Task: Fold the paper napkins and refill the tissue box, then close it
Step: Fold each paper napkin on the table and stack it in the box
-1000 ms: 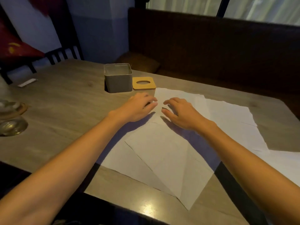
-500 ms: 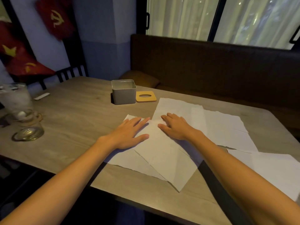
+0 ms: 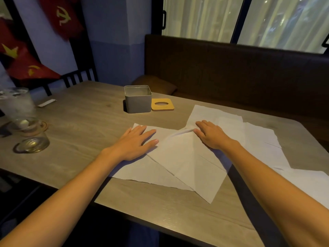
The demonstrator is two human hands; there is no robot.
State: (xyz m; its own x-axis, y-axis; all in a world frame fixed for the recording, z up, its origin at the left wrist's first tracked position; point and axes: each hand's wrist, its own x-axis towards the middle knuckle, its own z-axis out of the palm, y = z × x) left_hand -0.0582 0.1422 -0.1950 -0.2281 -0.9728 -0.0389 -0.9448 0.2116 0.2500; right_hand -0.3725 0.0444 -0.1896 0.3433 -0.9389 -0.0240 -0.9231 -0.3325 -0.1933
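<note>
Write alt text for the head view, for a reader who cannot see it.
A person's left hand and right hand lie flat on overlapping white paper napkins spread across a wooden table. Beyond them stands an open grey tissue box, its yellow slotted lid lying beside it; glasses stand at the far left.

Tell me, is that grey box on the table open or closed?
Open. The grey box shows a bare rim, and the yellow lid with the oval slot lies flat on the table beside it.
</note>
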